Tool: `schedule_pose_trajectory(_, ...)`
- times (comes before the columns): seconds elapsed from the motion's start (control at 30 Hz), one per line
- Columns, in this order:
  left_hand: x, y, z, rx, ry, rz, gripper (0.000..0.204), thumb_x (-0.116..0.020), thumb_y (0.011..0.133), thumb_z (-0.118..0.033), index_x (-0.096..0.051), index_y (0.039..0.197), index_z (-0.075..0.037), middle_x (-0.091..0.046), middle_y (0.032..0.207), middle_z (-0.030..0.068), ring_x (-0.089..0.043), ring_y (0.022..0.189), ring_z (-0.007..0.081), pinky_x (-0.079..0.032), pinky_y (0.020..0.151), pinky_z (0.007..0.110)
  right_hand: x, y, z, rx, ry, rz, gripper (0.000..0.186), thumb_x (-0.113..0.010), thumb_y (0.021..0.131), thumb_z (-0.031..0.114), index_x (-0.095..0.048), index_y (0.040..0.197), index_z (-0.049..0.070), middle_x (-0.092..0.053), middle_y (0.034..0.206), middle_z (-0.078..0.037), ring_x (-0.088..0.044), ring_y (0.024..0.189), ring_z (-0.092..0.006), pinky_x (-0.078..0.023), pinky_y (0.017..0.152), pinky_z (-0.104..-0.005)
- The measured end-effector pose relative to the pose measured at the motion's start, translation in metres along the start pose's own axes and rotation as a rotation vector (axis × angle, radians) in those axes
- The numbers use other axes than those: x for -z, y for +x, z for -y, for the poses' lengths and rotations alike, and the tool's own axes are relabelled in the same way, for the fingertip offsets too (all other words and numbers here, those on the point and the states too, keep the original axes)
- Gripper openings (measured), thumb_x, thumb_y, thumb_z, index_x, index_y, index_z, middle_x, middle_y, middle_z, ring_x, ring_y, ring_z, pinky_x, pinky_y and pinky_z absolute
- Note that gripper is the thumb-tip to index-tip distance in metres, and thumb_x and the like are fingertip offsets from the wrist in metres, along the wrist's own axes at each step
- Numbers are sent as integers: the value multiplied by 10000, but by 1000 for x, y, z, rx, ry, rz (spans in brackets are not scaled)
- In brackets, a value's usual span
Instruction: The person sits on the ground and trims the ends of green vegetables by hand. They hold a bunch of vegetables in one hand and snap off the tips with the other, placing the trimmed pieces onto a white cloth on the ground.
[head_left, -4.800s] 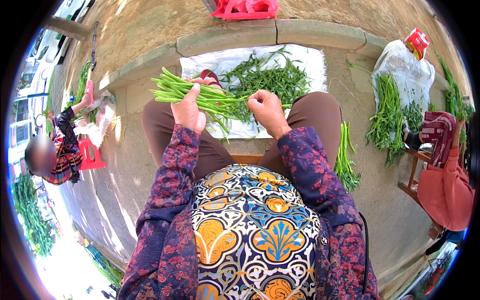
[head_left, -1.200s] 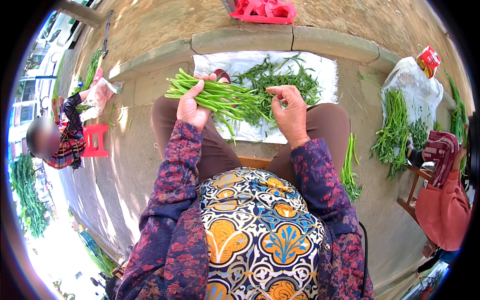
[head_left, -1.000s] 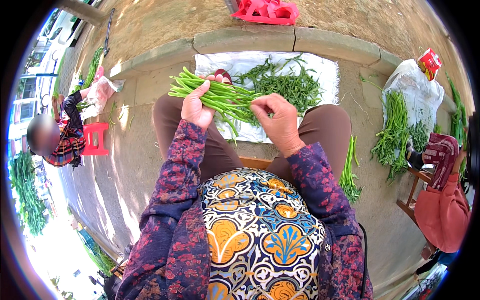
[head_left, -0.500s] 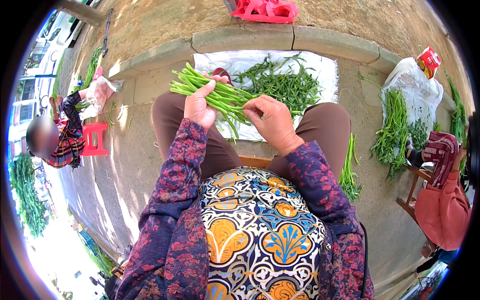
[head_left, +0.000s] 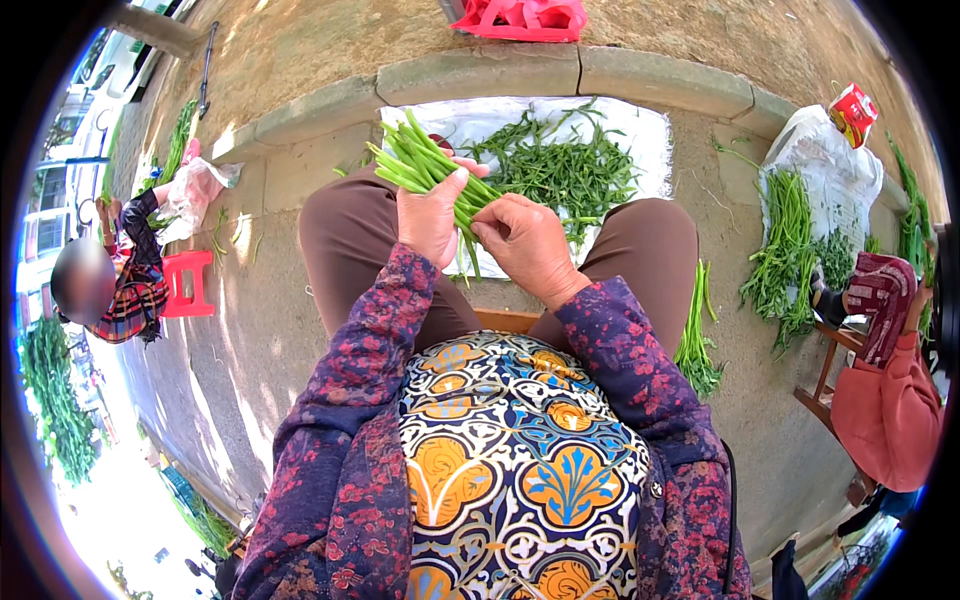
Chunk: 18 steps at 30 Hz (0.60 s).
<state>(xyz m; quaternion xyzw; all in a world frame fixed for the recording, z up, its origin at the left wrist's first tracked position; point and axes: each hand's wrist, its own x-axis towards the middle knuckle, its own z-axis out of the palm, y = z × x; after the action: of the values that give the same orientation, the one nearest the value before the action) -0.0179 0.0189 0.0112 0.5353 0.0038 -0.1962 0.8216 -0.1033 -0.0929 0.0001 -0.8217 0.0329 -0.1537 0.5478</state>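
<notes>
A bunch of long green vegetable stalks (head_left: pixel 410 158) is gripped in my left hand (head_left: pixel 430 222), above my left knee, with its thumb across the stalks. The stalks slant from upper left down to the right. Against their lower part, my right hand (head_left: pixel 530 245) has its thumb and forefinger pinched on stalks; the exact stalks between the fingertips are hard to make out. Beyond my knees, a white sheet (head_left: pixel 652 150) lies on the ground with a heap of loose green leafy pieces (head_left: pixel 560 165) on it. Something dark red shows partly behind the bunch.
More green stalks (head_left: pixel 698 340) lie beside my right thigh. At right, a white sack (head_left: pixel 835 170) bears leafy greens (head_left: pixel 785 250) near a seated person (head_left: pixel 885 400). Another person (head_left: pixel 135 270) sits left by a red stool (head_left: pixel 188 283). A stone kerb (head_left: pixel 480 75) and pink bag (head_left: pixel 520 18) are ahead.
My left hand has shifted right and turned the bunch more upright, closer to my right hand. My right hand has moved slightly left and stays at the stalks' lower part.
</notes>
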Motion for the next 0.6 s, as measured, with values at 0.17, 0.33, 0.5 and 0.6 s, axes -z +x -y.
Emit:
schedule_pose_trajectory(0.17,5,1,4,-66,146,56,257,-535,845,61,-466,1081,-16,-633,974,122,-621,938,223,-489,864,367,8,5,4,18,-115,-2,60,-644,722,105,-604,737,63,-600,730,-101,-597,655,-294,-481,586,-388)
schedule_pose_trajectory(0.33,-4,-7,9,-94,185,90,238,-514,846,68,-456,1060,-19,-631,947,102,-616,892,187,-465,841,316,5,7,-7,-209,-22,-41,43,-604,718,77,-596,715,35,-575,628,-85,-553,553,-184,-446,541,-303)
schedule_pose_trajectory(0.5,9,4,1,5,-68,-16,213,-519,859,56,-451,1037,-39,-631,957,119,-618,914,239,-488,845,380,28,10,-53,-516,515,-226,74,-603,743,75,-604,686,28,-562,617,-7,-472,553,-83,-399,525,-242)
schedule_pose_trajectory(0.6,29,8,-14,102,-221,-36,234,-512,869,48,-430,1056,-66,-622,976,122,-607,957,281,-492,880,481,61,15,-54,-648,872,-334,59,-619,781,78,-611,726,58,-556,667,9,-446,554,-59,-367,509,-206)
